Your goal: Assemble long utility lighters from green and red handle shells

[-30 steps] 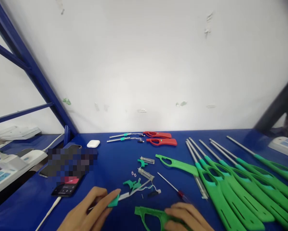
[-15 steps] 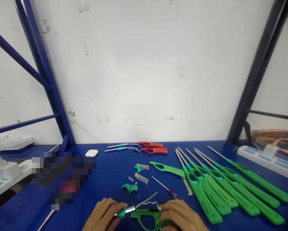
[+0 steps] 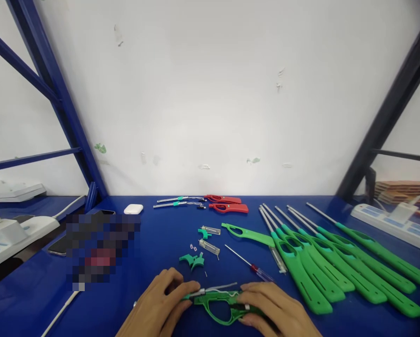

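My left hand (image 3: 160,302) pinches a lighter nozzle tube (image 3: 197,293) by its teal collar, at the front end of a green lighter handle half (image 3: 214,296). Whether the tube is seated there I cannot tell. My right hand (image 3: 275,306) grips the rear of that handle half, its fingers covering much of the inside. A thin wire runs along the shell's top edge between the hands. Just beyond lie teal triggers (image 3: 196,261), clear fuel tanks (image 3: 210,246) and a screwdriver (image 3: 254,268) with a red and clear handle.
Several green lighters (image 3: 301,276) fan out on the right, beside a lighter-green handle half (image 3: 248,235). Red handle pieces (image 3: 229,208) and wired nozzle tubes (image 3: 171,204) lie at the back. Power strips (image 3: 388,220) flank both sides; a white case (image 3: 133,209) sits back left.
My left hand has brought the nozzle tube down and right against the front of the green handle half. My right hand keeps its grip. The camera view has shifted slightly.
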Demonstrator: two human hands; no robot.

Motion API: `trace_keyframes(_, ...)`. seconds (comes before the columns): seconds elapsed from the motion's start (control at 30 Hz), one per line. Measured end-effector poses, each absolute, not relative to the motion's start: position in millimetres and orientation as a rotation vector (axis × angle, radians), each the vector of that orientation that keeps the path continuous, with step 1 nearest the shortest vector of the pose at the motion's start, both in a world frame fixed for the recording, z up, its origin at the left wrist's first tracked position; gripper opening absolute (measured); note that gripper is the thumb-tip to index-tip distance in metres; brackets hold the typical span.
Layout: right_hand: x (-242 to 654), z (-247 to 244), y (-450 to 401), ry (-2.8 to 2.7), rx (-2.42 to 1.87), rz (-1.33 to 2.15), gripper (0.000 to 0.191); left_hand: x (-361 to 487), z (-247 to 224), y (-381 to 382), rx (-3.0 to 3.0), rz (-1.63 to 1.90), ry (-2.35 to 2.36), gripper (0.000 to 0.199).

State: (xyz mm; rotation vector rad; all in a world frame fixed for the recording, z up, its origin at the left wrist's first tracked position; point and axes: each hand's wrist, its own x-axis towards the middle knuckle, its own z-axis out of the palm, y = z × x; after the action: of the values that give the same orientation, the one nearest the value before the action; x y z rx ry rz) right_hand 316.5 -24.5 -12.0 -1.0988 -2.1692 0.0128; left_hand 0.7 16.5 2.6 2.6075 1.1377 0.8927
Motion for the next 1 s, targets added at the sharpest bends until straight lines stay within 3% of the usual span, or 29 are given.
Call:
trace_keyframes(0.13, 314, 1, -23, -2.169, -1.05, -0.082, 0.028, -1, 1, 16, 2.561, 0.814, 1.104, 0.032)
trace_keyframes(0.37, 312, 5, -25, -2.183, -1.044, -0.075, 0.03, -10, -7, 13, 2.708, 0.744, 1.098, 0.054)
trace_keyframes(1.0, 312, 5, -27, -2.269, -1.024, -0.075, 0.025, -8, -6, 12, 2.686, 0.738, 1.163, 0.055)
